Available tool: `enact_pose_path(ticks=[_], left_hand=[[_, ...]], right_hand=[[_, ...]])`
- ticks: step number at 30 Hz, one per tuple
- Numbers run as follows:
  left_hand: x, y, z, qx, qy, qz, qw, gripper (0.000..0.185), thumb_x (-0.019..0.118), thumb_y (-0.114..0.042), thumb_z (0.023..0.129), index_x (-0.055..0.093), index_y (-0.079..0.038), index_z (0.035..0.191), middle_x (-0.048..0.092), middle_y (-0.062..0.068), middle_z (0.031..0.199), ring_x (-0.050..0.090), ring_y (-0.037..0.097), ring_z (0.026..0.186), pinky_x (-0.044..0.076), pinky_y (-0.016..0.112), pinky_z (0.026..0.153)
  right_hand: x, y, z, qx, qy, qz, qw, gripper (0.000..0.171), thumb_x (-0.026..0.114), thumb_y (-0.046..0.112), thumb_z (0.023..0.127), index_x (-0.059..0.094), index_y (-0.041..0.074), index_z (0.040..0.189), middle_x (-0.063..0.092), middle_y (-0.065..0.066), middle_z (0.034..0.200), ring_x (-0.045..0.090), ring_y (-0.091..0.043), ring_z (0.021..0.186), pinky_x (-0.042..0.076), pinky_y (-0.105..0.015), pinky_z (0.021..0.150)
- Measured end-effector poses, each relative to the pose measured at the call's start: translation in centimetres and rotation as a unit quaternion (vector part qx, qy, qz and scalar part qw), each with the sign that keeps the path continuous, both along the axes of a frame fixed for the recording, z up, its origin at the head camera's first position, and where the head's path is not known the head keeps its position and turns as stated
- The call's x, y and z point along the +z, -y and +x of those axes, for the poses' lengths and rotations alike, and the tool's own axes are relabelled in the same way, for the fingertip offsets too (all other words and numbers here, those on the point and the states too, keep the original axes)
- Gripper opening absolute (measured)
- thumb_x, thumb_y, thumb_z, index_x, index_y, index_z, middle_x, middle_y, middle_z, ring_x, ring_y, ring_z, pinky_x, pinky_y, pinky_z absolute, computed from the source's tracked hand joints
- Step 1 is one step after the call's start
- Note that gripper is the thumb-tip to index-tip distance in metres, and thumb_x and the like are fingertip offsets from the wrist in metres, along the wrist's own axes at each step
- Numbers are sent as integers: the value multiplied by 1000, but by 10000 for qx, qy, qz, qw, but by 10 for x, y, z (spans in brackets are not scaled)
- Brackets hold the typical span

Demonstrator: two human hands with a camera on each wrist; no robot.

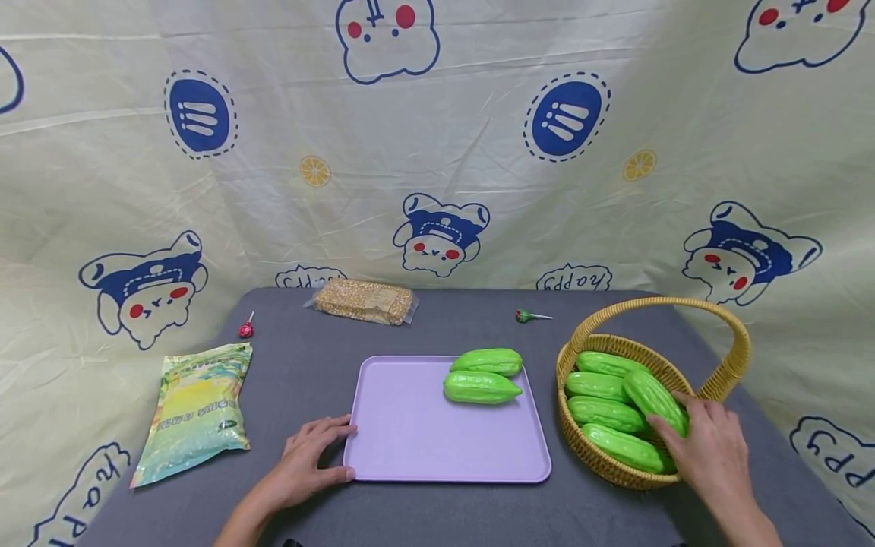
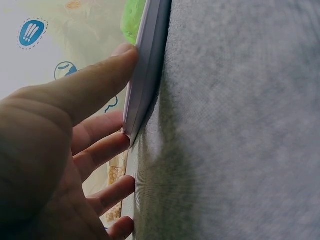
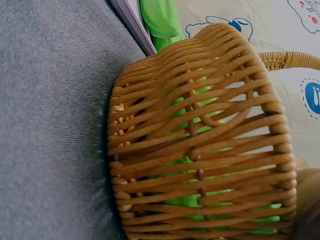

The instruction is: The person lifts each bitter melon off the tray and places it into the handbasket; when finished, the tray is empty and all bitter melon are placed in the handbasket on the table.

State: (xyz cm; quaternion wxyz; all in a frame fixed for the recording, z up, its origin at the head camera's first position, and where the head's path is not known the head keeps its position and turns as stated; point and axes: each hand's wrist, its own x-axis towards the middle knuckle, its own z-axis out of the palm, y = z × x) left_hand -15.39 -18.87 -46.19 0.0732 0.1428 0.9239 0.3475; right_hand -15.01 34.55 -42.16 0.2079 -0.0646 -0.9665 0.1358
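Note:
My left hand (image 1: 307, 460) lies at the left edge of a lilac tray (image 1: 424, 448), thumb and fingertips touching its rim. In the left wrist view the thumb and spread fingers (image 2: 102, 155) reach that rim. Two green bitter melons (image 1: 481, 387) lie side by side at the tray's back right. Over the wicker basket (image 1: 570, 448), my right hand (image 1: 714, 448) grips the top bitter melon (image 1: 656, 399), thumb on one side and fingers on the other. Several more bitter melons (image 1: 604, 414) lie under and beside it. The right wrist view shows mostly the basket's woven wall (image 3: 200, 150), which hides the fingers.
The basket's tall handle (image 1: 656, 302) arches over its back and right side. A colourful bag (image 1: 198, 410) lies at the left. Along the back are a clear pack of kernels (image 1: 365, 301), a red lollipop (image 1: 246, 330) and a green-wrapped lollipop (image 1: 523, 315). A printed curtain (image 1: 437, 152) hangs behind.

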Motion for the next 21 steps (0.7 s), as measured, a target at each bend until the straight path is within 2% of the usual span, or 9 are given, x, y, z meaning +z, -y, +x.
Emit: enact_pose_path(ticks=[9,21], left_hand=[[-1,1,0,-17,-18,-55,10000,61,72,-48,77,56,-20,129,46,2,144,35,32,131,24,62,96],[-2,0,0,-45,-60,-51,10000,60,71,-48,77,56,-20,128,46,2,144,35,32,131,24,62,95]], right_hand=[[1,-7,4,426,231,3,9988,60,70,30,84,48,-3,130,49,-30,110,44,-45,95,36,-59,72],[0,-16,8,974,63,246,9949,63,75,28,79,51,2,132,53,-22,103,48,-37,88,37,-50,63]])
